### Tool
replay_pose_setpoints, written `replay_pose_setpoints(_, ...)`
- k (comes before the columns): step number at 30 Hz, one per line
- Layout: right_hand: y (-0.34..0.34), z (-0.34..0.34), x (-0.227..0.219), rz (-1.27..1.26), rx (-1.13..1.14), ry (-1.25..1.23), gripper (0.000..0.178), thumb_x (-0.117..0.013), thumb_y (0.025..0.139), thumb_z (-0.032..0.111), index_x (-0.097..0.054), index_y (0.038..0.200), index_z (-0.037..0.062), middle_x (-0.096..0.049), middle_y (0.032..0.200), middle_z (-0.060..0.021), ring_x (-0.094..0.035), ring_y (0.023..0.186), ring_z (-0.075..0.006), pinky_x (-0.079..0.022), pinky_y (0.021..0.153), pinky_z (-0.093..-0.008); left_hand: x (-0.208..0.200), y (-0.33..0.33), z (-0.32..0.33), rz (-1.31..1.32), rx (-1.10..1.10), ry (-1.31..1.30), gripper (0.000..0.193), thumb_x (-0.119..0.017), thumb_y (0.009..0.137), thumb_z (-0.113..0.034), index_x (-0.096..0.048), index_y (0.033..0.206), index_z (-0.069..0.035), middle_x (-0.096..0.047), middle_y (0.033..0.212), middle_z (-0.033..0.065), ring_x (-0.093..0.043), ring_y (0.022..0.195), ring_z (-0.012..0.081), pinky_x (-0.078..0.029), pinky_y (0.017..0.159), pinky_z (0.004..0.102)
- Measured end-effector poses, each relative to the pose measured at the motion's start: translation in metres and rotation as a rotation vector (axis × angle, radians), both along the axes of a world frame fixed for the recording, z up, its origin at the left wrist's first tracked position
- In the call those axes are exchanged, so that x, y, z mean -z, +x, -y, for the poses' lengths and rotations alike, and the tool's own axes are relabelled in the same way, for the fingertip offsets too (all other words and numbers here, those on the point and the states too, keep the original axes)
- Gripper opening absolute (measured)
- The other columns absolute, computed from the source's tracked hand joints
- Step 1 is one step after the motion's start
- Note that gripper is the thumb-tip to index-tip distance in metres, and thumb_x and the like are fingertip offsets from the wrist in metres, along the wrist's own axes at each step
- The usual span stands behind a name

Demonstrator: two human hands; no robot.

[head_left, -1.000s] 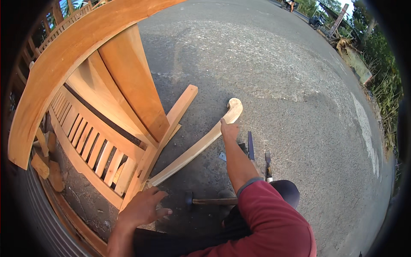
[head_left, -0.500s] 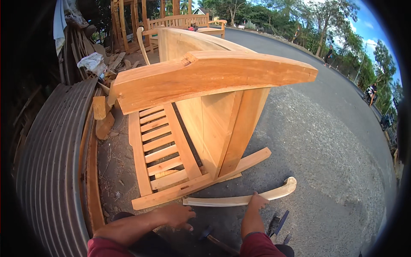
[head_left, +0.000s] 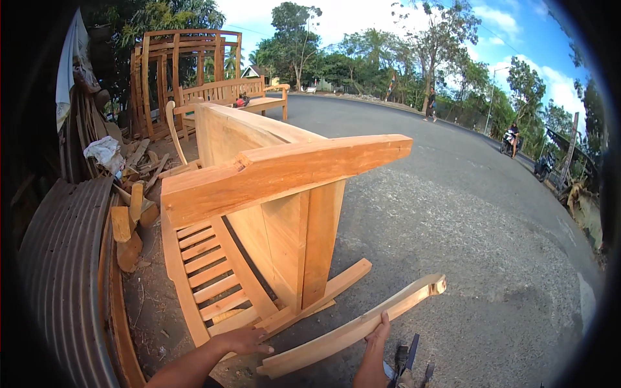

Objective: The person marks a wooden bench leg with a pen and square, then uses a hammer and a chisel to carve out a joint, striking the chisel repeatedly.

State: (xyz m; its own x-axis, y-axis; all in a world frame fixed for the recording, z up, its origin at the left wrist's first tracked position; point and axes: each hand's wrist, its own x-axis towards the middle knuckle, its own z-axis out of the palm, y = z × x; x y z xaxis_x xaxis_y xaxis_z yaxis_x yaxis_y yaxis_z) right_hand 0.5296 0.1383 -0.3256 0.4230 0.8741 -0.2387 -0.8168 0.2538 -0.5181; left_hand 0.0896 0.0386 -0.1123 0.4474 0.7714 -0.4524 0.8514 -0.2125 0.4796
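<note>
My right hand point(head_left: 378, 331) grips a curved pale wooden armrest point(head_left: 336, 337) around its middle, fingers wrapped over the edge. The piece is held tilted above the asphalt, its scrolled end up at the right and its plain end low near my left hand. My left hand point(head_left: 244, 340) is open, fingers stretched out, just beside that plain end and holding nothing. Ahead of both hands a wooden bench lies tipped over: a thick shaped board point(head_left: 284, 169) crosses its top, a slatted section point(head_left: 240, 258) leans at the left, and a lower rail point(head_left: 339, 280) runs close to the armrest.
Dark tools point(head_left: 405, 363) lie on the ground by my right forearm. Corrugated metal sheeting point(head_left: 61, 278) and scrap wood point(head_left: 129, 249) line the left side. Another wooden bench point(head_left: 223, 94) stands behind. Along the road point(head_left: 466, 187) are a walker point(head_left: 430, 107) and a person on a motorcycle point(head_left: 512, 138).
My right hand has lifted the armrest off the ground and tilted it, scrolled end higher. My left hand has shifted slightly left, toward the plain end. The view has swung upward and right.
</note>
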Motion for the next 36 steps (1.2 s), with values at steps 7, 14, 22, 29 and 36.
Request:
replay_pose_setpoints(7,-0.069,-0.01,-0.215,-0.051,-0.117,0.81,0.1,-0.076,0.081,0.057,-0.034,0.15,-0.0017,-0.064,0.092,-0.0171,-0.069,0.076,-0.0285,-0.063,0.062,-0.042,0.008,0.026,0.038,0.301,0.141,-0.037,0.106,-0.073,0.079,-0.066,-0.036,0.15,0.004,-0.058,0.13,0.0234,-0.058,0.12,0.0327,-0.045,0.1,0.0398)
replay_pose_setpoints(14,-0.109,0.004,-0.351,0.163,-0.156,1.004,0.089,-0.068,0.086,0.051,-0.041,0.14,-0.0141,-0.064,0.114,-0.0333,-0.069,0.101,-0.046,-0.062,0.083,-0.0521,-0.036,0.053,0.057,0.37,-0.005,-0.252,0.092,-0.082,0.077,-0.053,-0.042,0.138,0.002,-0.062,0.12,0.0212,-0.06,0.116,0.0309,-0.046,0.097,0.0391)
replay_pose_setpoints(22,-0.178,0.059,-0.424,0.443,-0.552,0.877,0.067,-0.07,0.09,0.051,-0.052,0.124,-0.004,-0.062,0.099,-0.0149,-0.068,0.084,-0.0196,-0.057,0.073,-0.0306,0.008,0.055,0.081,0.743,-0.508,0.112,0.103,-0.09,0.071,-0.036,-0.033,0.147,0.001,-0.056,0.136,0.0262,-0.055,0.128,0.0358,-0.044,0.107,0.0427)
replay_pose_setpoints(29,-0.231,0.075,-0.396,0.7,-0.366,0.998,0.088,-0.083,0.073,0.06,-0.054,0.122,-0.0064,-0.066,0.105,-0.0188,-0.069,0.097,-0.0327,-0.055,0.077,-0.0388,-0.16,0.006,0.096,0.662,-0.541,0.432,0.132,-0.085,0.055,-0.076,-0.038,0.148,0.004,-0.055,0.136,0.0194,-0.055,0.126,0.0315,-0.041,0.106,0.0454)
replay_pose_setpoints(36,-0.308,0.105,-0.369,1.049,-0.746,1.1,0.09,-0.092,0.059,0.049,-0.057,0.123,-0.0034,-0.07,0.093,-0.0233,-0.071,0.088,-0.0389,-0.056,0.076,-0.0443,-0.247,-0.015,0.114,1.076,-0.954,1.275,0.102,-0.063,0.082,-0.075,-0.042,0.145,0.004,-0.052,0.141,0.0242,-0.056,0.127,0.0352,-0.049,0.104,0.0525)
